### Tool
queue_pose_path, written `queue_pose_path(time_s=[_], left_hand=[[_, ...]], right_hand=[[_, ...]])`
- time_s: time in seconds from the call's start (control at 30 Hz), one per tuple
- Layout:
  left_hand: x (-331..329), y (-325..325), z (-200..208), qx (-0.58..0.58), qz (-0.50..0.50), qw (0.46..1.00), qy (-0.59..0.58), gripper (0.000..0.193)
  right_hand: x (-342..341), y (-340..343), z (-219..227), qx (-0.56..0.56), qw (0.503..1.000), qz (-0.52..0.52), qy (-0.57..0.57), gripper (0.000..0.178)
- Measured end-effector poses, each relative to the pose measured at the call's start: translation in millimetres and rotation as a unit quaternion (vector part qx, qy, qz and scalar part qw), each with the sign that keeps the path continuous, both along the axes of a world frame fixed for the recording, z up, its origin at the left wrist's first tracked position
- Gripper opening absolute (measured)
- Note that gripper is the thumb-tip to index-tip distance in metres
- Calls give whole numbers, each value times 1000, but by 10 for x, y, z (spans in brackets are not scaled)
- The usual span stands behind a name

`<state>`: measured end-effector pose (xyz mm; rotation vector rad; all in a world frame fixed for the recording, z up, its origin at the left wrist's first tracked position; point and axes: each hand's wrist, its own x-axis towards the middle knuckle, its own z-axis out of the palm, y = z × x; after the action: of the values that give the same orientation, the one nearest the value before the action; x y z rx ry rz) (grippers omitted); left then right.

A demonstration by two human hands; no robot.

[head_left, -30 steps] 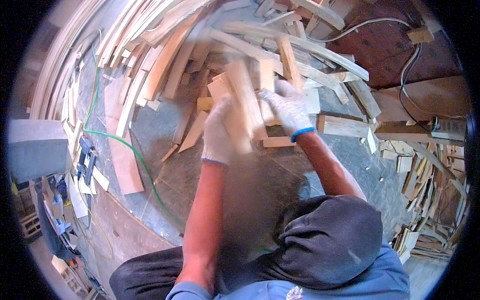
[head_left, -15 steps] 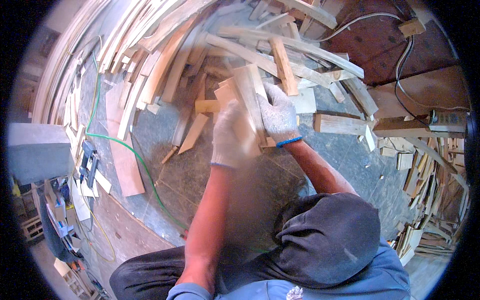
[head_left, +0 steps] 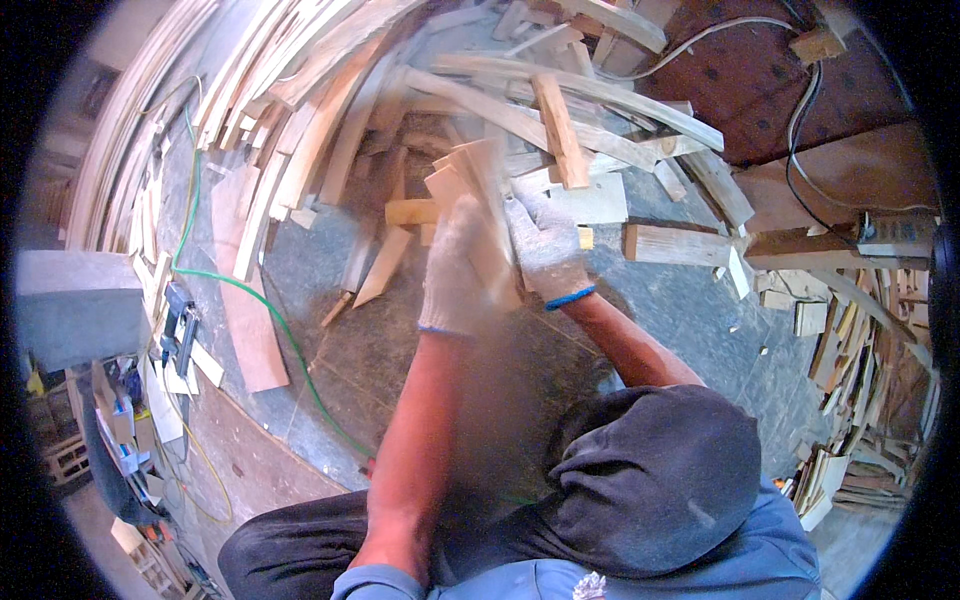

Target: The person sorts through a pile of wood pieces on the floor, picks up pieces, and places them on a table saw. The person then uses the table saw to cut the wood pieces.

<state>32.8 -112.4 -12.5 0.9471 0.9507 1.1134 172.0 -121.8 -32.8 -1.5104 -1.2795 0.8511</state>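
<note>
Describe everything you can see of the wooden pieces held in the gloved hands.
The wooden pieces are pale, flat offcuts of bare timber, bunched together and standing roughly upright, their upper ends fanning out slightly. The left hand and right hand, both in white knit gloves, clasp them from either side above the grey floor. Motion blur hides their exact number and lower ends.

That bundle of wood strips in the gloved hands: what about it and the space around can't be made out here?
- Bundle of wood strips, head view: motion blur smears it, so its pieces cannot be counted.
- Left hand and right hand: the gloves and the blur hide the finger grip.
- Floor under the forearms: covered by the arms and a dark knee.
- Blue tool at left: too small to identify.
- Picture rim: black fisheye border cuts off the wood piles.
</note>
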Motion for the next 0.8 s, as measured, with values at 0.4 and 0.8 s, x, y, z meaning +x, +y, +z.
queue_pose_path(time_s=[0.4,0.8], left_hand=[[151,0,232,-197,-52,930,-306,57],[115,112,-198,-228,-2,936,-269,51]], right_hand=[[167,46,-212,159,954,70,-246,27],[155,162,-401,154,933,34,-323,29]])
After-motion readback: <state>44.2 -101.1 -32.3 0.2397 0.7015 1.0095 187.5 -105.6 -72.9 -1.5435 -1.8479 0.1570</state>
